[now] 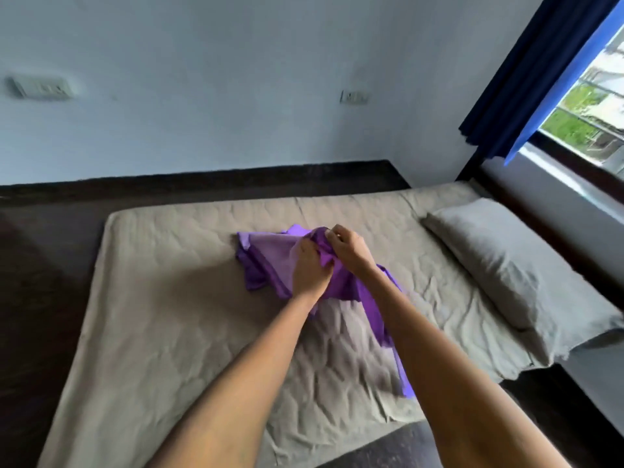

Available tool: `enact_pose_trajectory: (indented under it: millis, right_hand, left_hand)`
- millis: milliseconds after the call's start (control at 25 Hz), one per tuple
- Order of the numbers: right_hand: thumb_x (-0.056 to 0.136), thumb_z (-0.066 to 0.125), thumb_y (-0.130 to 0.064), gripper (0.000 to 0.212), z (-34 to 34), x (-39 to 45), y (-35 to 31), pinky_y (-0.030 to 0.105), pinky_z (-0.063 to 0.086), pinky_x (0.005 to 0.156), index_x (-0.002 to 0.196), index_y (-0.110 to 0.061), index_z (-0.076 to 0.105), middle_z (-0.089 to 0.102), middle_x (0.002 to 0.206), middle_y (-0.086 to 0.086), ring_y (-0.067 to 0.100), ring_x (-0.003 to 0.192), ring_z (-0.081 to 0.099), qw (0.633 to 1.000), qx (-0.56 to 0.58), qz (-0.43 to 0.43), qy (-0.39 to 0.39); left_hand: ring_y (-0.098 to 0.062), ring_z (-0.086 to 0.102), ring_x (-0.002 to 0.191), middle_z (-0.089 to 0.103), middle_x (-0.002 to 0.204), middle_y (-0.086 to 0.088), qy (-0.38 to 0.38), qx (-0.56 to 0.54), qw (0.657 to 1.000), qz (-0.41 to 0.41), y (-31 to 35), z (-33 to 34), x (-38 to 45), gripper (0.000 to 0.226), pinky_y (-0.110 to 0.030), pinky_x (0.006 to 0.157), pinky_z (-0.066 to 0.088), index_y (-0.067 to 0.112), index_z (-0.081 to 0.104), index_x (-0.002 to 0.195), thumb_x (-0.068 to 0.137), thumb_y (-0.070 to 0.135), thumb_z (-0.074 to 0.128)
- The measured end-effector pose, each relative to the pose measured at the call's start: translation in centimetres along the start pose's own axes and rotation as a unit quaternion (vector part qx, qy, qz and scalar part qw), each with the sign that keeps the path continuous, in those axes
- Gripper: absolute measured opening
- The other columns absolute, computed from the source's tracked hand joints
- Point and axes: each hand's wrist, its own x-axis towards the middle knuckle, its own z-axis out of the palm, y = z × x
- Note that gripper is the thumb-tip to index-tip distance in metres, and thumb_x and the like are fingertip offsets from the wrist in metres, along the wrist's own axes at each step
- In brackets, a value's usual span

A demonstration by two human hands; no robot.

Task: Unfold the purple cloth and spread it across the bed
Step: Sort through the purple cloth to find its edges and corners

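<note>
Purple cloth (266, 261) is bunched mid-bed (175, 325), still mostly folded. Left hand (309, 270) is closed around a fold, right hand (347, 246) just beside it pinching the top edge. Pillow (506, 265) is well right of the fingers.

The cloth (270, 265) is purple, paler lilac on its upper fold and deeper violet along its trailing edge. The bed (162, 298) wears a plain greyish-beige sheet, and the pillow (506, 265) is a matching grey. The curtain (520, 72) is dark navy with a brighter blue lit edge, against a pale bluish-white wall (236, 62).
</note>
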Motion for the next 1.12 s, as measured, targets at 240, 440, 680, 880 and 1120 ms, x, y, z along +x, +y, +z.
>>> enact_pose_trajectory:
  millis: [240, 440, 680, 880, 1120]
  right_hand:
    - [0.09, 0.058, -0.036, 0.035, -7.6, -2.5, -4.8, 0.027, 0.034, 0.056, 0.059, -0.023, 0.045, 0.047, 0.058, -0.005, 0.011, 0.055, 0.043, 0.998, 0.025, -0.057, 0.018]
    - [0.073, 0.073, -0.049, 0.038, -13.5, -0.5, -3.6, 0.03, 0.036, 0.061, 0.069, -0.024, 0.045, 0.048, 0.065, -0.006, 0.012, 0.059, 0.042, 0.992, -0.095, -0.087, 0.004]
    - [0.087, 0.055, -0.012, 0.012, -15.3, 2.7, -5.0, 0.024, 0.037, 0.073, 0.096, -0.012, 0.064, 0.063, 0.088, 0.007, 0.017, 0.086, 0.055, 0.993, 0.009, -0.116, 0.016]
    - [0.083, 0.045, -0.005, 0.026, -18.8, 4.6, -4.6, 0.027, 0.039, 0.072, 0.095, -0.01, 0.068, 0.066, 0.088, 0.006, 0.018, 0.085, 0.055, 0.984, 0.11, -0.103, 0.09]
    - [0.089, 0.049, -0.022, 0.021, -19.6, 5.7, -5.1, 0.029, 0.036, 0.068, 0.075, -0.008, 0.058, 0.056, 0.074, 0.006, 0.018, 0.075, 0.048, 0.976, 0.18, -0.082, 0.096]
  left_hand:
    - [-0.037, 0.06, 0.1, 0.065, 0.109, -0.021, 0.004, -0.03, 0.999, -0.024, 6.7, -8.0, 1.7, 0.025, -0.035, 0.075, 0.043, 0.002, 0.056, 0.108, 0.091, 0.019, 0.05]
    - [-0.033, 0.066, 0.098, 0.072, 0.098, -0.021, -0.033, -0.02, 0.997, 0.063, 12.6, -11.5, 6.3, 0.018, -0.031, 0.074, 0.045, -0.001, 0.072, 0.094, 0.083, 0.001, 0.058]
    - [-0.024, 0.064, 0.091, 0.071, 0.094, -0.01, -0.043, 0.135, 0.981, 0.131, 21.1, -10.5, 8.0, 0.017, -0.03, 0.075, 0.047, 0.015, 0.071, 0.089, 0.083, 0.026, 0.059]
    - [-0.02, 0.054, 0.076, 0.058, 0.079, -0.008, -0.071, 0.202, 0.976, 0.041, 16.4, -13.2, 8.8, 0.041, -0.027, 0.066, 0.036, 0.006, 0.063, 0.085, 0.077, 0.046, 0.07]
    - [-0.008, 0.065, 0.066, 0.07, 0.072, 0.003, 0.012, -0.236, 0.971, -0.021, 15.2, -13.7, 8.4, 0.026, -0.026, 0.075, 0.051, 0.004, 0.069, 0.099, 0.083, 0.024, 0.069]
